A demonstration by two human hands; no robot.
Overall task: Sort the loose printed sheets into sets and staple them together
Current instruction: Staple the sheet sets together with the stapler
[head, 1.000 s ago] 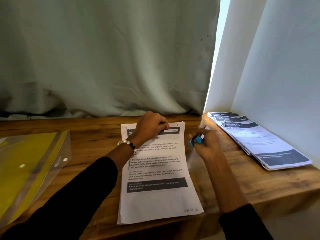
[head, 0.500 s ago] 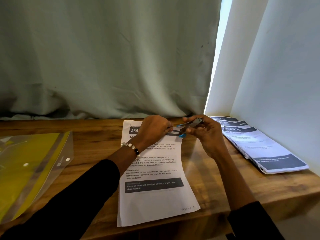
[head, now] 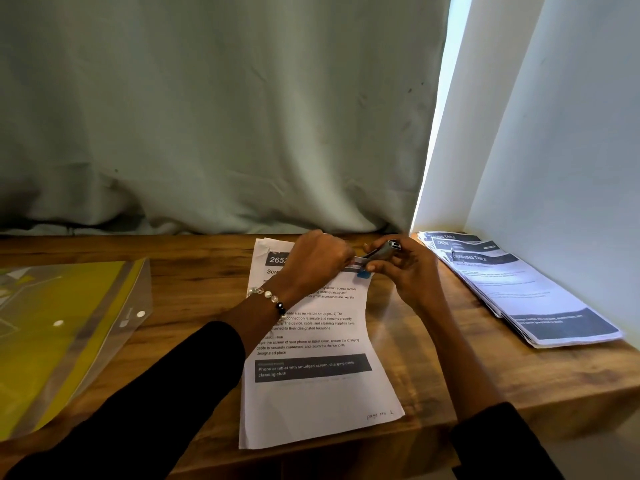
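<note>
A set of printed sheets (head: 311,393) lies on the wooden desk (head: 433,368) in front of me, its top page marked "page no 1" by hand. My left hand (head: 315,265) pinches the set's top right corner. My right hand (head: 405,271) grips a small stapler (head: 382,252) with a metal top and blue base, its jaws over that same corner. The corner itself is hidden by my fingers and the stapler.
A fanned stack of printed sheets (head: 519,289) lies at the right against the white wall (head: 571,168). A clear plastic folder with yellow contents (head: 62,327) sits at the left. A pale curtain (head: 207,116) hangs behind the desk.
My right hand brought the stapler from the desk right of the sheets up to the top right corner. My left hand stayed on that corner.
</note>
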